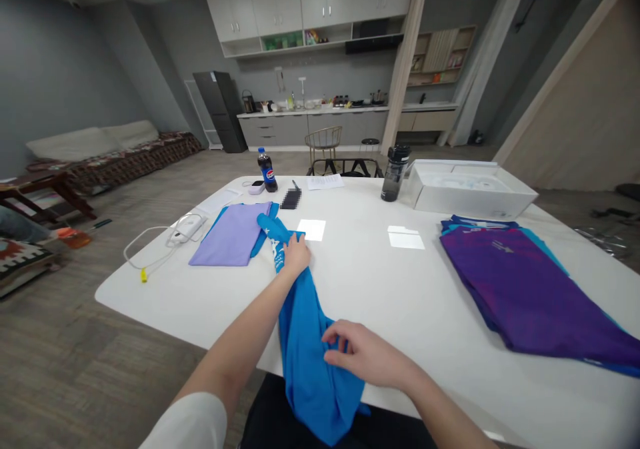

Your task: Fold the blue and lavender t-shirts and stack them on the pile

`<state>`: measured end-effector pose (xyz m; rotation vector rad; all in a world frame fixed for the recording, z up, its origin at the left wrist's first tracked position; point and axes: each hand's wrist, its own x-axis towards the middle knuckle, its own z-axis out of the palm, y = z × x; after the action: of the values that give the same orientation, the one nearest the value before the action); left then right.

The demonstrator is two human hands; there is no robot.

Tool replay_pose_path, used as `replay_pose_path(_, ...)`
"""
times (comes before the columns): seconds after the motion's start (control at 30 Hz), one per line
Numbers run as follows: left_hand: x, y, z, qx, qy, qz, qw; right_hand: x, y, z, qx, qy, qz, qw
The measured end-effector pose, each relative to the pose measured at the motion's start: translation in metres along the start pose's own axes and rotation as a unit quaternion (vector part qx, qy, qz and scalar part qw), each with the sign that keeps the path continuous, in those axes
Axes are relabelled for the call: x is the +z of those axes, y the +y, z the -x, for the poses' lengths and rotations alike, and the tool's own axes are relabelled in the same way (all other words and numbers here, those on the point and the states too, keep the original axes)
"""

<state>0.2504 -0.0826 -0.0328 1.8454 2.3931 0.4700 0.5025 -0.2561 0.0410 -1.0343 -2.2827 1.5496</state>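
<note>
1. White sleeve (190, 424) on the person's left arm, at the lower edge of view.
2. Left hand (296, 254): closed narrowly on the far end of the shirt, close to its white print.
3. Blue sports shirt (313, 376): stretched between both hands, bunched, its near part draping over the table's near edge.
4. Right hand (363, 356): fingers (340, 334) spread and curved over the shirt's middle; firmness of grip cannot be told.
5. White table (400, 282): under both hands.
6. Lilac folded cloth (230, 236): just left of the left hand, lying on blue fabric.
7. White cable (147, 248): further left, ending in a yellow plug (143, 275).
8. Purple folded shirts (520, 289): stacked, well right of the right hand.
9. Pepsi bottle (267, 169), dark water bottle (395, 172), white box (470, 189): on the table, beyond both hands.
</note>
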Motion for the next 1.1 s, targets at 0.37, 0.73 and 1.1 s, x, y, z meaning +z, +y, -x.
replay_pose_path(0.37, 0.036, 0.136, -0.023, 0.214, -0.073, 0.149, 0.963, -0.008, 0.046, -0.043, 0.002, 0.202, 0.272, 0.941)
replay_pose_path(0.73, 0.041, 0.139, -0.067, 0.047, -0.049, 0.311, 0.948, -0.040, 0.061, -0.069, 0.029, 0.191, 0.290, 0.937)
replay_pose_path(1.1, 0.025, 0.101, -0.105, -0.182, -0.087, 0.713, 0.672, -0.182, 0.100, -0.166, 0.166, 0.393, 0.302, 0.853)
